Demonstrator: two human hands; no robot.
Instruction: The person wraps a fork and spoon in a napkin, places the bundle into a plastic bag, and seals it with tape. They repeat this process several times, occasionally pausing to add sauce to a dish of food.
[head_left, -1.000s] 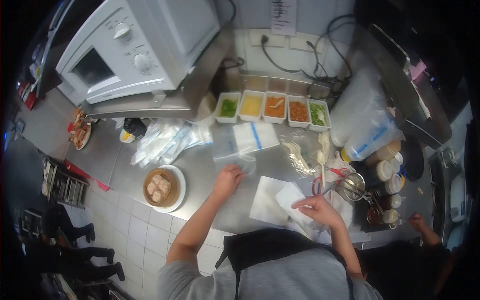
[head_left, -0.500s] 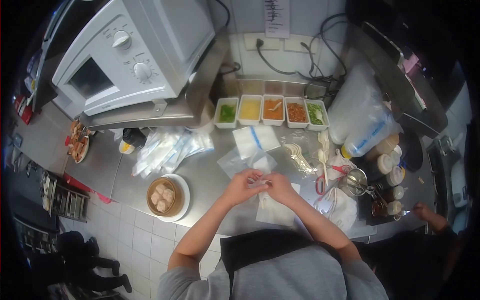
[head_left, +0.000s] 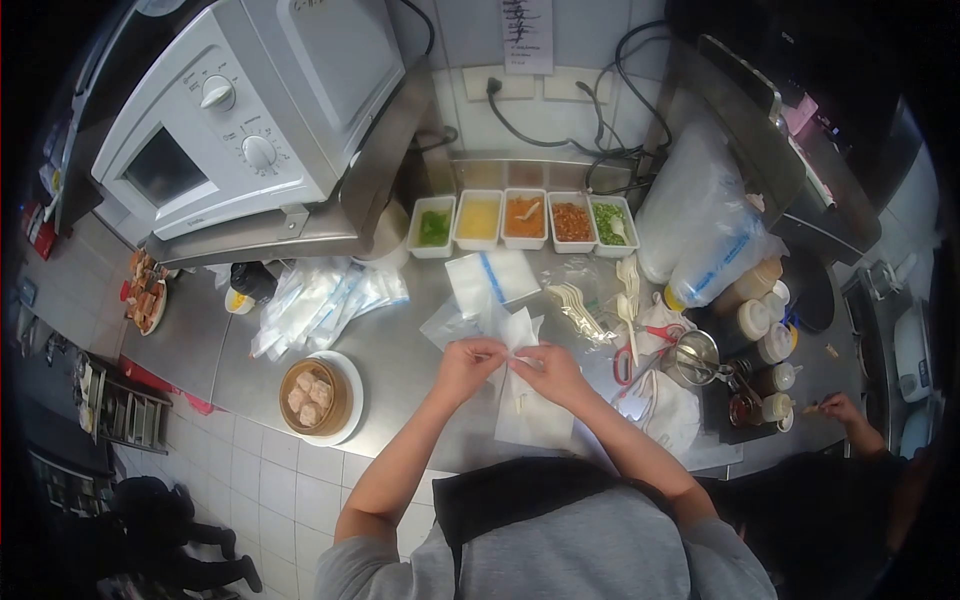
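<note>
White paper [head_left: 521, 327] rises from a worker's left hand [head_left: 470, 366] and right hand [head_left: 552, 374], fingertips pinched on it above the steel counter [head_left: 400, 375], just beyond pale sheets [head_left: 536, 425]. A second ago the right alone had it; handling is now two-handed. Clear plastic [head_left: 448, 323] lies past it, filled tubs [head_left: 524, 243] behind.

Five tubs [head_left: 525, 243], 11 to 2 o'clock. At 10: one microwave [head_left: 280, 125], two knobs [head_left: 259, 152]. At 12: one notice [head_left: 528, 38]. At 8: one steamer [head_left: 346, 398], four dumplings [head_left: 311, 413], one plate [head_left: 358, 392]. Between 3 and 4: one pot [head_left: 676, 368], one pair of scissors [head_left: 658, 331]. At 3: several bottles [head_left: 774, 343], overlapping, exact count unclear. Centre: two hands, left hand [head_left: 470, 368], right hand [head_left: 550, 373]. At 4: one co-worker's hand [head_left: 840, 408].
</note>
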